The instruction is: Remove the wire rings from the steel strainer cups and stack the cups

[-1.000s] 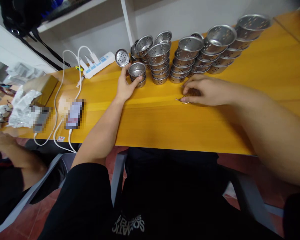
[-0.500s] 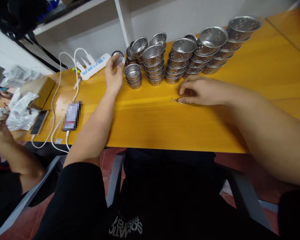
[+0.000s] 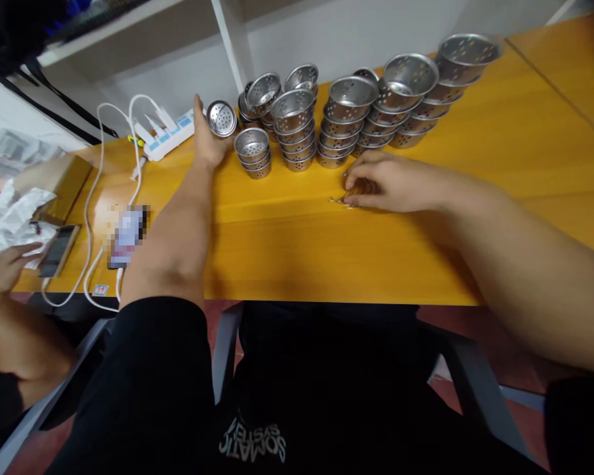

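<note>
My left hand (image 3: 208,145) is at the left end of the cups, its fingers stretched out. It lies against the side of a small perforated metal cup (image 3: 222,119), whose mouth tilts toward me; part of the hand is hidden behind it. My right hand (image 3: 371,183) hovers low over the table in front of the stacks, thumb and fingers pinching a thin, wire-like metal piece (image 3: 341,200); its exact kind is unclear. Between the hands stand a short stack of small perforated cups (image 3: 252,152) and a taller stack of perforated cups (image 3: 294,132).
Larger perforated cups (image 3: 408,82) are stacked farther right on the wooden table (image 3: 287,251). To the left are a white power strip (image 3: 171,140) with cables, a phone (image 3: 129,236), another phone (image 3: 58,252) and crumpled plastic (image 3: 20,214). Another person's hand (image 3: 10,267) is at far left.
My left hand has shifted from in front of the small cup to its lower left, fingers straightening. My right hand keeps its pinch. The other person's hand has moved nearer the far-left phone.
</note>
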Demonstrator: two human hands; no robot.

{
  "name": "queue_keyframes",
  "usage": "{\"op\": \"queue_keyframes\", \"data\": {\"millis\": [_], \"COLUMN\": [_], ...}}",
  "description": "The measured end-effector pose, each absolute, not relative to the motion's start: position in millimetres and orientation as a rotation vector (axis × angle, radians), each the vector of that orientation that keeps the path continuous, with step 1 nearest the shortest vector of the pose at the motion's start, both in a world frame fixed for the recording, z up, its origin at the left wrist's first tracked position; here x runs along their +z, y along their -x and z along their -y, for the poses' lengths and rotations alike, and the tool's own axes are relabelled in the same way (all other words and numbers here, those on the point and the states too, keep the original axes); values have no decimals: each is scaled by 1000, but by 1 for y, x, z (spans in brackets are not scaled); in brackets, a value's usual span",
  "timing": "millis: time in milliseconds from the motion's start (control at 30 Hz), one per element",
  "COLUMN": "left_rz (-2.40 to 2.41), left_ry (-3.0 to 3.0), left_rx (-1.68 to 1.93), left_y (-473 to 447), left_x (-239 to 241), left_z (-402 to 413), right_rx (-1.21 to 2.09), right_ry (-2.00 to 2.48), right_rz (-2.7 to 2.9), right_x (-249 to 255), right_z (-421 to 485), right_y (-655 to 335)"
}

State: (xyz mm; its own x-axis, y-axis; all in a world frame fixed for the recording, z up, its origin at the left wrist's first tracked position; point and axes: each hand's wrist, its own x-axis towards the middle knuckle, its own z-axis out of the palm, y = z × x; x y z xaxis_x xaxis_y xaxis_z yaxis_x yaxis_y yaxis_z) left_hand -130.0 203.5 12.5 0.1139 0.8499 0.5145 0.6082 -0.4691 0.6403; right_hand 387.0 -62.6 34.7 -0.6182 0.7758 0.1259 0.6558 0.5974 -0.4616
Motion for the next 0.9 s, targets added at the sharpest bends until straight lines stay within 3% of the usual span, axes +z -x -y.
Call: {"op": "queue_keyframes", "data": {"millis": [333,700,900], "left_rz": [-1869,-1849,-1688], "left_ry": [-1877,-2030,-1933], "left_rx": [1351,1240,1256], "left_y": [84,123,125], "left_x": [60,24,27], "left_z": [-142,-172,-190], "right_rx": [574,576,565], "right_ry": [1145,1154,1177], "right_rz": [2485,2490,2495], "right_x": [39,37,38], "right_z": [63,64,66], "right_y": [-388,-388,-389]}}
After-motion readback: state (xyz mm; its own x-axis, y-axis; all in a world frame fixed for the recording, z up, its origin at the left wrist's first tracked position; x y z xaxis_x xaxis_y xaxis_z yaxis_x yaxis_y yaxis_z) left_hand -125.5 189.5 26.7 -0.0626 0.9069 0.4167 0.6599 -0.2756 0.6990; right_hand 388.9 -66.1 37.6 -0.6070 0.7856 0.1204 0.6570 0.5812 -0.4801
